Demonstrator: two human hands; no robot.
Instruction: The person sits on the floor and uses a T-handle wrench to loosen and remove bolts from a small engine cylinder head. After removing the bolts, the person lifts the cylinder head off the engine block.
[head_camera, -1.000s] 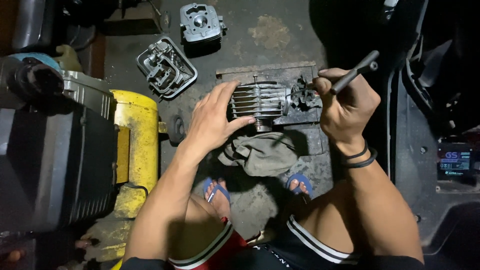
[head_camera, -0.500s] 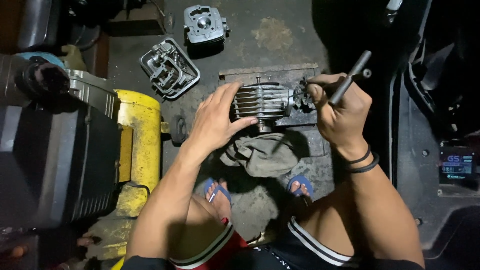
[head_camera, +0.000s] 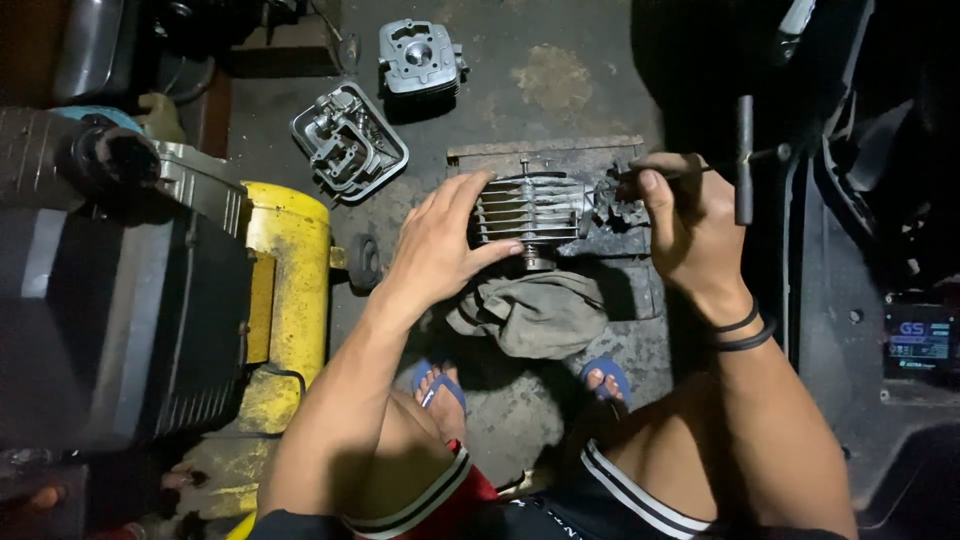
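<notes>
Two bare hands work on a finned metal cylinder (head_camera: 530, 210) that lies on its side on a dark, greasy block (head_camera: 560, 160) set on the concrete floor (head_camera: 560, 70), just above a crumpled grey rag (head_camera: 530, 312). The left hand (head_camera: 440, 245) lies over the left end of the cylinder, fingers spread across the fins and thumb pressed beneath, pinning it down. The right hand (head_camera: 690, 225) has its fingers closed around the thin shaft of a T-handle wrench (head_camera: 742, 160), whose tip points into the cylinder's right end; the exact contact point is hidden by the thumb. The cylinder looks like cast metal, so it is probably heavy and stiff, with thin fins that could chip and an oily surface likely to slip; a flat palm across the fins or a grip at the solid ends seems the safest hold. Nothing here is a true container, though an open engine cover (head_camera: 348, 143) lies hollow side up at the upper left, showing only its own inner ribs. Beyond it sits a cylinder head (head_camera: 420, 55). A yellow machine body (head_camera: 285, 300) lies near the left forearm, and blue sandals (head_camera: 440, 385) show below.
</notes>
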